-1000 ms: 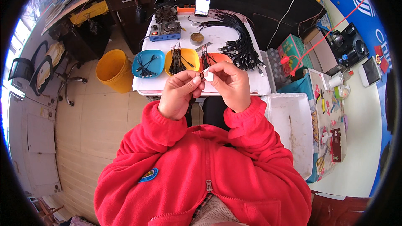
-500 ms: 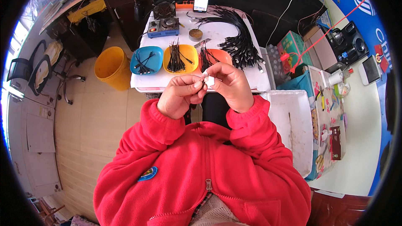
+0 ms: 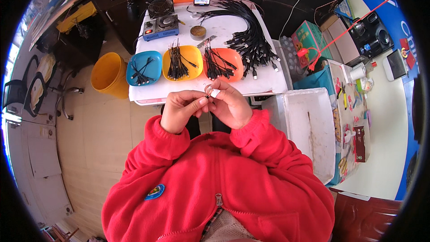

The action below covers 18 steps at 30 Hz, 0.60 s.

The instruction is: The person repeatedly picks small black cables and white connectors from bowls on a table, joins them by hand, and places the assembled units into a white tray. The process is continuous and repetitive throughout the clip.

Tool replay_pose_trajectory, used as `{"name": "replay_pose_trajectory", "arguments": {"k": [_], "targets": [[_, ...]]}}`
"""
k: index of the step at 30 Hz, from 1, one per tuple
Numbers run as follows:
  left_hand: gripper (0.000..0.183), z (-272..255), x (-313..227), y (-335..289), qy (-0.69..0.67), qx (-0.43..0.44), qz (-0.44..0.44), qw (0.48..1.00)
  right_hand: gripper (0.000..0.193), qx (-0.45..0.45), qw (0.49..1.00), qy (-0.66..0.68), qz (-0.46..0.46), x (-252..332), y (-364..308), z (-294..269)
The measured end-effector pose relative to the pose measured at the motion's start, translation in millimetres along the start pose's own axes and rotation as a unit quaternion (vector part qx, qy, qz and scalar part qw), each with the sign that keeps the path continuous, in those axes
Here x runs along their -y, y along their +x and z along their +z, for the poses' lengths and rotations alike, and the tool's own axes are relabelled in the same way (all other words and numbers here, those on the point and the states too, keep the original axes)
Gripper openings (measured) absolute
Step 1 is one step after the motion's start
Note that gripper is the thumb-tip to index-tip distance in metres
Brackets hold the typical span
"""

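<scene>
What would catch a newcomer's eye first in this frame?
Most striking are the two hands, left hand and right hand, pinching a small white piece together over the red sleeves. Just beyond, on the white table, stand a blue dish, a yellow dish and an orange dish with short black cables, and a big bundle of black cables lies to the right.

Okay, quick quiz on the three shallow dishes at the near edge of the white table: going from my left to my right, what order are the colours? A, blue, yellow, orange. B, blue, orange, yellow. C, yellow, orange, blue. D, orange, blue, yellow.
A: the blue dish lies furthest left, the yellow dish in the middle and the orange dish on the right, each holding short black cable pieces.
</scene>
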<state>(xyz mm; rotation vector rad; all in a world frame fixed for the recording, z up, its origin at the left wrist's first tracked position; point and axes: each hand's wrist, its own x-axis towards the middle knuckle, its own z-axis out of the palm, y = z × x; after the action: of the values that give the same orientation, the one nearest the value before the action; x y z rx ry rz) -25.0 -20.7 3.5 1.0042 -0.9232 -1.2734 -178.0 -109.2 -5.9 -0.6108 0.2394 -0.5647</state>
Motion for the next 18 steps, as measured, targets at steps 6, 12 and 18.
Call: {"name": "replay_pose_trajectory", "arguments": {"k": [6,12,18], "targets": [[0.014,-9,20,12,0.010,-0.008,-0.018,1.000,0.015,-0.058,0.993,0.085,0.051,-16,9,-20],[0.017,-18,35,29,-0.017,-0.068,-0.007,0.998,0.019,-0.175,0.857,-0.476,-0.093,13,58,-74],[0.015,-23,43,39,-0.063,-0.109,0.000,0.992,0.021,-0.288,0.496,-0.816,-0.064,37,89,-120]]}}
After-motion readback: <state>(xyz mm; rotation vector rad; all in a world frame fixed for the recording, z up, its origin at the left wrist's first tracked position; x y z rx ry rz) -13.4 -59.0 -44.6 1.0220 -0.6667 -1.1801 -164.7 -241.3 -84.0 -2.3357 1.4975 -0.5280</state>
